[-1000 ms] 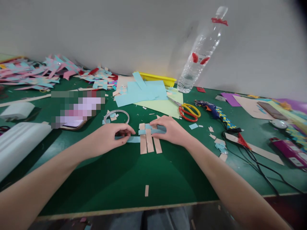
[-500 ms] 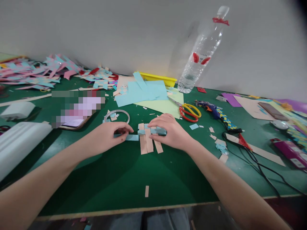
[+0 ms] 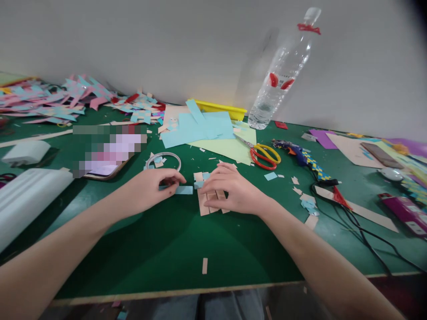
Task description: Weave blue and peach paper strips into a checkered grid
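Observation:
A light blue paper strip [image 3: 185, 190] is pinched between the thumb and fingers of my left hand [image 3: 156, 186], its free end pointing right. Just beyond that end lies a small woven paper piece [image 3: 203, 205], made of peach strips running toward me and light blue ones crossing near the far edge. Resting over it, my right hand [image 3: 235, 189] has its fingers apart, with fingertips and thumb touching the strips. The palm and fingers hide the right part of the weave. A white ring-shaped tape roll [image 3: 179, 162] is behind my left hand.
Red-and-yellow scissors [image 3: 265, 155] lie behind my right hand. A water bottle [image 3: 280, 84] leans by the wall. Left are a blurred-out phone [image 3: 111, 162] and a white charger [image 3: 26, 152]. Blue paper sheets [image 3: 200, 129] are at the back. Cables [image 3: 360, 231] cross the right side.
My right hand has moved slightly down over the woven piece, its fingers now covering more of the blue crossing strip and peach strips. My left hand still holds its strip in nearly the same place.

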Demonstrator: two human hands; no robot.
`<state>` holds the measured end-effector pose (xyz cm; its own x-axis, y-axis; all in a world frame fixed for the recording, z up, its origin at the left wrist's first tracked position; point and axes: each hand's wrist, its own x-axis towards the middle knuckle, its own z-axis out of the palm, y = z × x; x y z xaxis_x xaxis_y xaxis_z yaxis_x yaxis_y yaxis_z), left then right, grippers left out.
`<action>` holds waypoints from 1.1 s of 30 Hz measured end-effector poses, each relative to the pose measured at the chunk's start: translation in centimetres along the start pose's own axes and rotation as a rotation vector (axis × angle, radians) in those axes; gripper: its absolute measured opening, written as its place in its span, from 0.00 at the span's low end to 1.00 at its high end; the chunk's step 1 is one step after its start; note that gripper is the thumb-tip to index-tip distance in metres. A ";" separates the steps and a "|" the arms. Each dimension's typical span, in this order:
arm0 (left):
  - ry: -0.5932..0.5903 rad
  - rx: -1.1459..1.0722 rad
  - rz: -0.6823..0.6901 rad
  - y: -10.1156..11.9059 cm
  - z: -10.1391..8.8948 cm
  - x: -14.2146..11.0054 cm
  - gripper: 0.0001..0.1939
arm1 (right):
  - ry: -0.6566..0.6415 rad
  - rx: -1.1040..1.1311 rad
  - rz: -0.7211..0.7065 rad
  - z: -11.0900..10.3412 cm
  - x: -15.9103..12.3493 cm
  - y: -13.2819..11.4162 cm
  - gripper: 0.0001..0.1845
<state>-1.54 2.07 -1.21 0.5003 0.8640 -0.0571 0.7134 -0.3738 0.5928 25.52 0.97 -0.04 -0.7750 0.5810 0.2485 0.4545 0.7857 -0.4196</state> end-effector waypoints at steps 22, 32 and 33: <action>0.009 -0.024 0.011 0.0 0.1 0.0 0.15 | -0.110 0.105 0.118 1.3 0.6 0.3 0.12; -0.023 -0.047 0.008 0.5 0.1 -0.1 0.16 | -0.030 0.099 0.121 2.1 0.6 0.4 0.08; -0.023 -0.047 0.005 0.6 0.1 -0.1 0.16 | -0.017 0.107 0.123 2.1 0.6 0.4 0.08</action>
<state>-1.14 1.69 -0.92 0.5154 0.8539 -0.0726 0.6871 -0.3611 0.6305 24.26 1.18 -1.91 -0.7243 0.6669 0.1749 0.4977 0.6813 -0.5367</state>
